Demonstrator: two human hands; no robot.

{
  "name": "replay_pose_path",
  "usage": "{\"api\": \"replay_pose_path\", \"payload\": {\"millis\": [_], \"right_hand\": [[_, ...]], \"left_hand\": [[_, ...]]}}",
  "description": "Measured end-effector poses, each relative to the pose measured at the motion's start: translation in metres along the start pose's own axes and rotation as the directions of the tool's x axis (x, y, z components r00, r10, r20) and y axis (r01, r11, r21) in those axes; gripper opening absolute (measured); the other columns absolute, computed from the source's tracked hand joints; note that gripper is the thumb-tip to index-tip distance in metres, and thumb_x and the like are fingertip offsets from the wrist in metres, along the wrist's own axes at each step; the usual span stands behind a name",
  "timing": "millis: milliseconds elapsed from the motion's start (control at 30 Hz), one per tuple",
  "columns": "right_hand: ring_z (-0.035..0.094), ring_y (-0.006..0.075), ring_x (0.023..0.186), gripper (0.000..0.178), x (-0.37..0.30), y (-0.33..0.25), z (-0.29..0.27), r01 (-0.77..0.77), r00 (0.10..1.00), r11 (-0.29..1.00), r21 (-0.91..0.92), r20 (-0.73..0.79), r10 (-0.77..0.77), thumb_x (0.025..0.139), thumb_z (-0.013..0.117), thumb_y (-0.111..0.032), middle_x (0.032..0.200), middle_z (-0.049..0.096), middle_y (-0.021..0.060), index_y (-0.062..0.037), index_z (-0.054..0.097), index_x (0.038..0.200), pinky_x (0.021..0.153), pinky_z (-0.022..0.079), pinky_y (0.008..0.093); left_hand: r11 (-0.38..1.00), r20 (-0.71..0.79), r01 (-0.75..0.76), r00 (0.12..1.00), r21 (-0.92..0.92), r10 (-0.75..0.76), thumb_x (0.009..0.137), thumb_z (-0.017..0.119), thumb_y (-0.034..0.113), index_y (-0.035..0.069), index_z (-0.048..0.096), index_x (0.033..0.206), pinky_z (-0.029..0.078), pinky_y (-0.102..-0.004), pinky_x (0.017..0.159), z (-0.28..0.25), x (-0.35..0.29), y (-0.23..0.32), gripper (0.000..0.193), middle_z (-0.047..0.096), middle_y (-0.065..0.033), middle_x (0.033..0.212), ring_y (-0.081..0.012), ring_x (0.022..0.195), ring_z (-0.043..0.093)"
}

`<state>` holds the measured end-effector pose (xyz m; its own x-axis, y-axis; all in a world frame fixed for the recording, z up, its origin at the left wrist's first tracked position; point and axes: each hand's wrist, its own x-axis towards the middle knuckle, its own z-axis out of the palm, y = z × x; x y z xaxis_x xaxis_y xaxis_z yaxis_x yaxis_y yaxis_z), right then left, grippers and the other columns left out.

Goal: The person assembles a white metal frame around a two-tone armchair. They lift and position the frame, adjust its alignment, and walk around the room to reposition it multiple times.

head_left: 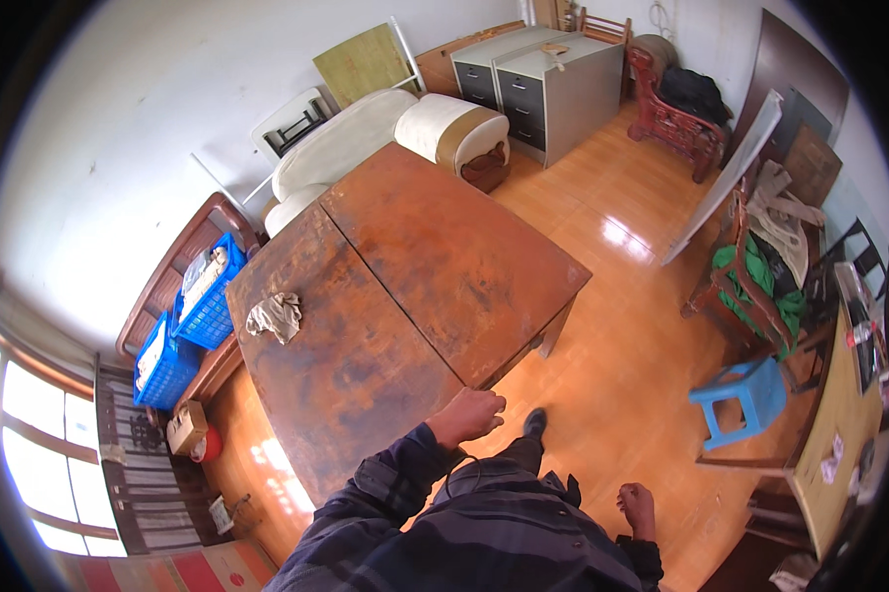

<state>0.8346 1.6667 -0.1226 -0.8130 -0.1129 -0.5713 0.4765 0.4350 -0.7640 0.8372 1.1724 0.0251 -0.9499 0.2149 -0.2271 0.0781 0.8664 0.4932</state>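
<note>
My left hand (pixel 469 416) is curled into a fist at the near edge of a worn reddish-brown wooden table (pixel 464 247). Nothing shows in it, and I cannot tell if it touches the edge. A thin dark cord loops below that wrist. My right hand (pixel 637 505) hangs low at my right side over the tiled floor, its fingers curled with no object visible. On the left part of the tabletop lies a crumpled pale cloth (pixel 275 317). A dark seam splits the table into two panels.
Blue plastic baskets (pixel 208 306) rest on a wooden bench at left. Beyond the table stand a covered sofa (pixel 341 138) and grey drawer cabinets (pixel 563 94). At right are a blue stool (pixel 742 400), a cloth-heaped chair (pixel 760 286) and a desk (pixel 829 454).
</note>
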Motion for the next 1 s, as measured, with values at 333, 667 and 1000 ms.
{"api": "replay_pose_path", "payload": {"millis": [333,667,1000], "right_hand": [[0.067,0.0172,0.064,0.021,0.143,-0.099,-0.085,-0.124,0.991,0.99,-0.073,0.033,0.127,0.096,0.065,-0.017,0.078,0.069,0.0101,0.0032,0.069,0.1,0.059,0.053,0.0301],[0.07,0.0189,0.073,0.028,0.32,-0.239,-0.102,0.007,0.981,0.985,-0.175,0.193,0.028,0.095,0.067,-0.019,0.086,0.073,0.0139,0.0046,0.069,0.109,0.064,0.056,0.0335],[0.074,0.0205,0.074,0.03,0.522,-0.344,-0.141,0.224,0.9,0.85,-0.476,0.436,0.007,0.092,0.07,-0.021,0.084,0.075,0.0171,0.0046,0.073,0.106,0.067,0.057,0.0354]], "left_hand": [[0.995,0.006,-0.072,0.997,-0.074,0.073,0.086,0.072,0.025,0.004,0.068,0.1,0.053,-0.0505,0.08,-0.047,0.23,-0.01,0.026,0.071,-0.0179,0.098,-0.041,0.093,0.067],[0.996,-0.208,-0.058,0.977,-0.072,0.042,0.089,0.067,0.024,0.006,0.064,0.092,0.053,-0.0497,0.075,-0.119,0.355,-0.061,0.019,0.066,-0.0164,0.088,-0.0389,0.089,0.066],[0.858,-0.074,0.437,0.879,-0.272,-0.471,0.088,0.067,0.024,0.0,0.07,0.103,0.054,-0.049,0.082,-0.14,0.431,-0.064,0.028,0.07,-0.0234,0.1,-0.0425,0.096,0.067]]}}
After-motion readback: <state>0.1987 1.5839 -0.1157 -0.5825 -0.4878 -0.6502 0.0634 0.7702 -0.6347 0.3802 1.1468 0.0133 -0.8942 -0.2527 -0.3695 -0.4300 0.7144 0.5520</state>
